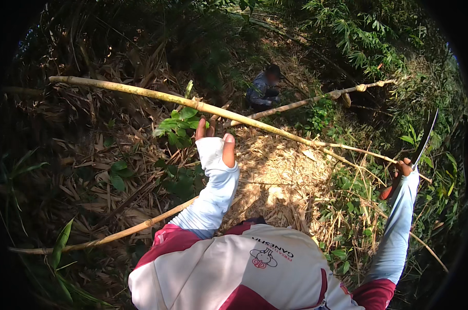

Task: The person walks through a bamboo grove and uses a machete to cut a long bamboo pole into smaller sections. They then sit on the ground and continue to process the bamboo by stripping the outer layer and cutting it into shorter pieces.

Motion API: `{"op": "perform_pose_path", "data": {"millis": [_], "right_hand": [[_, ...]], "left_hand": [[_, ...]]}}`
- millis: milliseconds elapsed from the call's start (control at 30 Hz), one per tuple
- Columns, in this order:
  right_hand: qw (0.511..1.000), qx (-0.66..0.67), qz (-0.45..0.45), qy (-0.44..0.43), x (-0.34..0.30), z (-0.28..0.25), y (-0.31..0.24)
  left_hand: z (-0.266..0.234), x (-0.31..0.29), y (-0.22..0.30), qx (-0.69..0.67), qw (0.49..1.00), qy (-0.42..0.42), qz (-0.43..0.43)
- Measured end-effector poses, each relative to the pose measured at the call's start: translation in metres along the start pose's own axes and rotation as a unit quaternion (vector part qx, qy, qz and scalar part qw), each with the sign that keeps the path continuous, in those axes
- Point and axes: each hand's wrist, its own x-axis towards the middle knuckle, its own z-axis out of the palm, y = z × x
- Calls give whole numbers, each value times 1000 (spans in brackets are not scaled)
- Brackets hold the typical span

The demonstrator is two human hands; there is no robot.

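Over dry leaf litter (136, 204), 1 bamboo pole (141, 92) looks mostly stripped, thin branches (358, 151) remaining; right hand (402, 169) grips a machete (426, 139), left hand (215, 147), apparently spread, beside the pole

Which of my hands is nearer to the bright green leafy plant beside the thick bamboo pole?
Left. Your left hand is just right of the leafy plant; your right hand, gripping a long blade, is much farther off to the right.
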Motion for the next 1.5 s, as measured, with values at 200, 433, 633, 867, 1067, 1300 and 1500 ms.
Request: {"op": "perform_pose_path", "data": {"millis": [200, 433, 633, 867, 1067, 1300, 1500], "right_hand": [[998, -12, -23, -61, 112, -62, 74], [998, -24, -5, -56, 129, -35, 68], [999, -24, 0, -48, 133, -40, 66], [999, -15, 6, -41, 121, -48, 68], [1000, -14, -17, -18, 95, -72, 58], [996, -83, 34, 8, 38, -66, 9], [995, -77, 45, 48, -12, -97, -7]], "left_hand": [[4, 37, 19, -259, 962, -17, -90], [-13, 89, 22, -302, 951, -7, -65], [-22, 124, 43, -387, 920, 37, -52], [-21, 135, 52, -431, 901, -7, -53], [8, 136, 38, -495, 865, -33, -70], [55, 171, 53, -554, 806, -207, -42], [130, 194, 54, -552, 773, -308, -46]]}}
